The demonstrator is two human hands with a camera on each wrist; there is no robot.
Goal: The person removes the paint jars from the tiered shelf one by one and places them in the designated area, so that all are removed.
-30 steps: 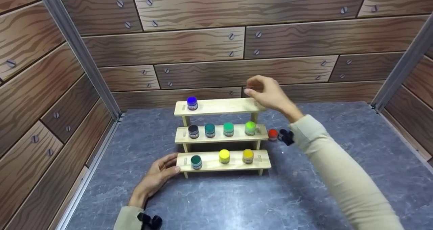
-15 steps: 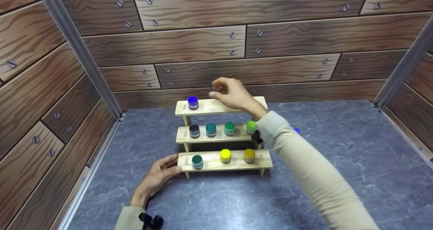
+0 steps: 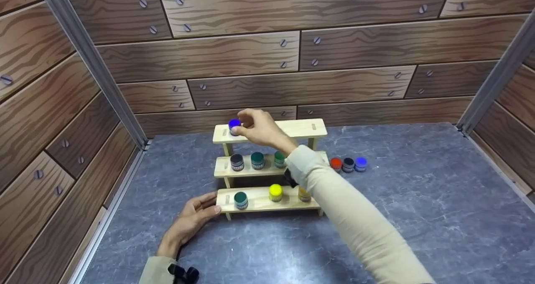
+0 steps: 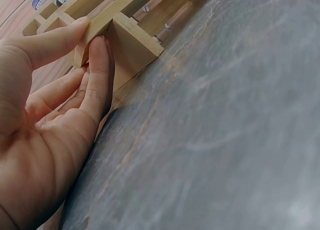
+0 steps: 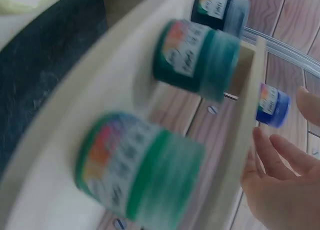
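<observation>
A three-step wooden rack (image 3: 259, 206) bears several small paint jars. My left hand (image 3: 190, 219) pinches the left end of its lowest step, thumb on top and forefinger beneath, as the left wrist view also shows. My right hand (image 3: 263, 129) is at the top step, thumb and fingers spread about a blue paint jar (image 3: 234, 125). In the right wrist view a small gap shows between the fingertips (image 5: 259, 135) and that blue jar. On the middle step are a black jar (image 3: 237, 162), a teal jar (image 3: 257, 161) and a green jar (image 3: 279, 159).
On the lowest step stand a dark green jar (image 3: 240, 200), a yellow jar (image 3: 275, 193) and an ochre jar (image 3: 304, 195), partly behind the right sleeve. Right of the rack, a red jar (image 3: 335, 164), a dark jar (image 3: 347, 164) and a violet-blue jar (image 3: 360, 164) stand on the grey tabletop.
My right hand has moved left along the top step, from its right end to the blue jar. The left hand has kept its hold on the lowest step.
</observation>
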